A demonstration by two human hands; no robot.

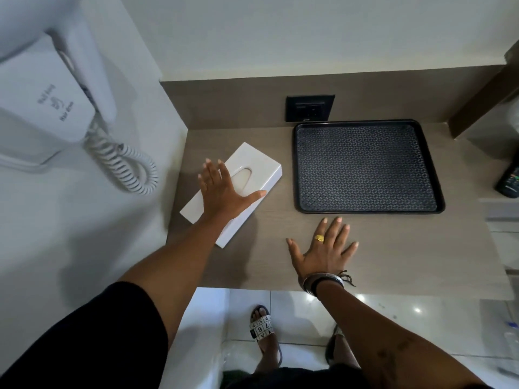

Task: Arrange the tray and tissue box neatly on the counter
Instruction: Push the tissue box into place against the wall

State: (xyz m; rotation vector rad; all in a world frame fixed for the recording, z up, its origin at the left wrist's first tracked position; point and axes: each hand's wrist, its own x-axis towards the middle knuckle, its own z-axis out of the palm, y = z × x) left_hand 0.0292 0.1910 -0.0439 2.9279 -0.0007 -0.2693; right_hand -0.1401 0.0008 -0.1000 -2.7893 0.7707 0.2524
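Note:
A white tissue box (258, 164) lies at an angle on the left part of the brown counter (393, 248), its oval slot facing up. My left hand (222, 189) is spread flat over the top of the box, fingers apart, not gripping it. A black patterned tray (368, 167) sits square against the back wall on the right, with nothing in it. My right hand (325, 248), wearing a gold ring, lies flat on the counter just in front of the tray's near edge, fingers spread, holding nothing.
A white wall-mounted hair dryer (50, 102) with a coiled cord (126, 167) hangs on the left wall. A black socket plate (309, 108) is on the back wall behind the tray. A dark remote (509, 181) lies at the right edge. My sandalled feet (264, 332) stand on the tiles below.

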